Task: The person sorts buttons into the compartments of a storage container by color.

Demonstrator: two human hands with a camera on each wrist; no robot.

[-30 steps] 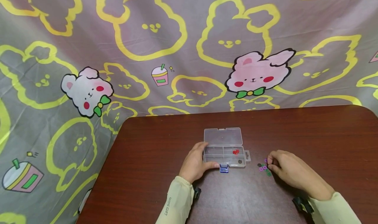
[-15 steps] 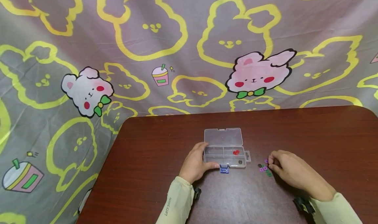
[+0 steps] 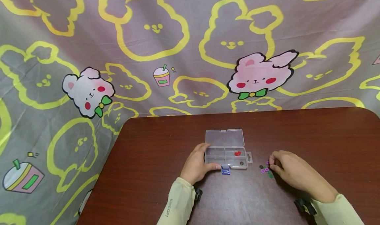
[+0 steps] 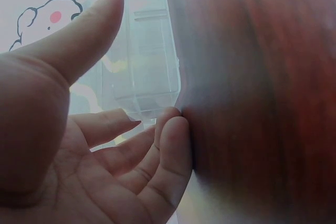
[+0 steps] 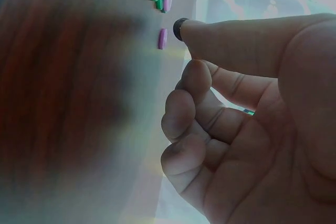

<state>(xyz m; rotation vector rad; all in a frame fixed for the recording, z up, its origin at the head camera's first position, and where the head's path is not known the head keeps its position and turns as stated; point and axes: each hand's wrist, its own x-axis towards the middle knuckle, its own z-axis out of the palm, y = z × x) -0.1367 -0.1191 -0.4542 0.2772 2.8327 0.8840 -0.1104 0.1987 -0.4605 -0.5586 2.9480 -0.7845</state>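
A clear plastic compartment box (image 3: pixel 215 160) stands on the table with its lid (image 3: pixel 224 138) raised toward the back. My left hand (image 3: pixel 194 165) grips its left end, thumb in front by the blue latch (image 3: pixel 225 170) and fingers at the far corner. Red buttons (image 3: pixel 237 153) lie in the back right compartment, and a dark button (image 3: pixel 241 163) in the front right one. Right of the box, my right hand (image 3: pixel 289 169) is low over loose buttons, fingers curled. A black button (image 5: pixel 179 29) shows at its thumb tip, seemingly pinched; the index fingertip's contact is hidden.
Loose purple buttons (image 3: pixel 263 170), green buttons (image 3: pixel 270 175) and a black button (image 3: pixel 261 167) lie between the box and my right hand. The brown table (image 3: pixel 148 172) reaches back to a patterned cloth (image 3: pixel 190 96). A clear hang tab (image 3: pixel 249 157) juts from the box's right end.
Both hands and the box hold nearly the same place. The whole view shifts very slightly; no button has visibly moved.
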